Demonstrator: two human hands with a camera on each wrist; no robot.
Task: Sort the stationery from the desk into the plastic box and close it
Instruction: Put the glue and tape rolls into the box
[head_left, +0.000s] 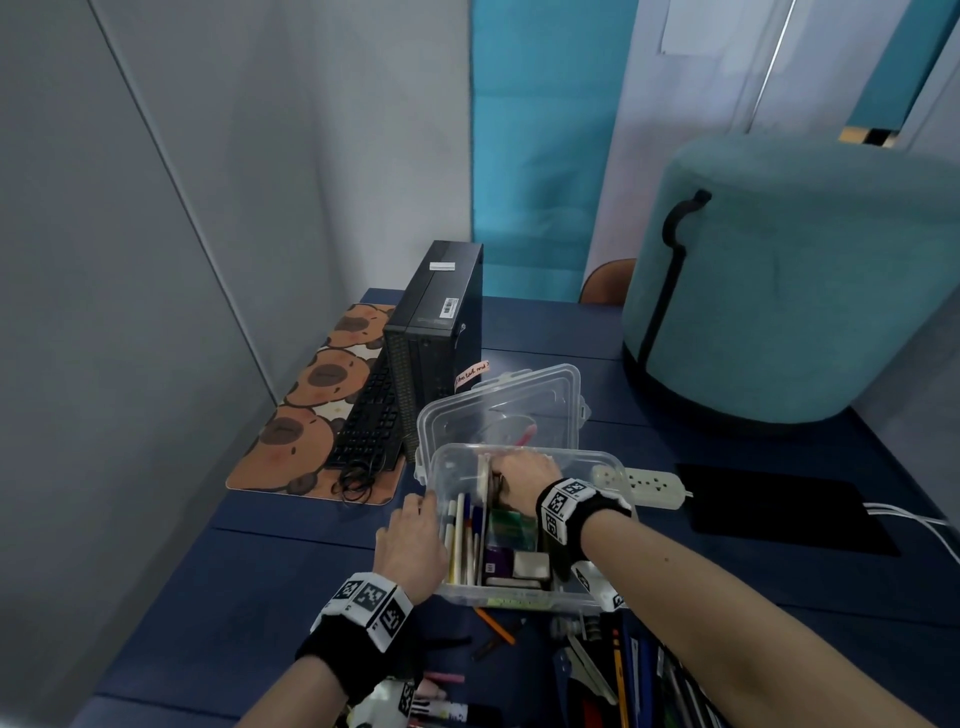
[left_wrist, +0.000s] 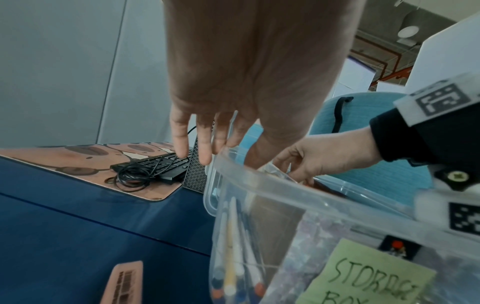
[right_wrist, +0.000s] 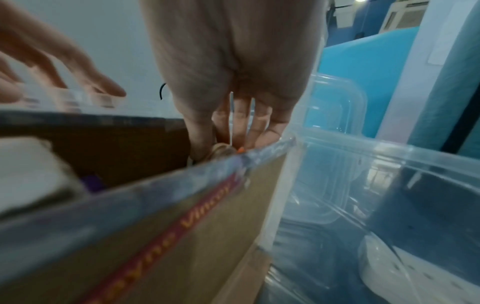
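The clear plastic box (head_left: 582, 597) stands open mid-desk, its lid (head_left: 519, 395) tilted up behind it. Pens (head_left: 462, 540) stand along its left side, with a green pack (head_left: 511, 527) and a grey eraser (head_left: 532, 564) beside them. My right hand (head_left: 506, 475) reaches into the far end of the box, and its fingers (right_wrist: 197, 142) pinch a tan tape roll (right_wrist: 221, 151). My left hand (head_left: 415, 506) lies against the left wall, its straight fingers (left_wrist: 202, 148) at the rim. A green note (left_wrist: 369, 275) on the front wall reads "STORAGE BOX". Loose pens and pencils (head_left: 618, 670) lie by the near edge.
A black computer tower (head_left: 436, 332) and keyboard (head_left: 371, 421) sit on a capybara-print mat (head_left: 306, 410) at the back left. A white power strip (head_left: 649, 486) and black pad (head_left: 779, 509) lie to the right. A teal pouf (head_left: 789, 291) fills the back right.
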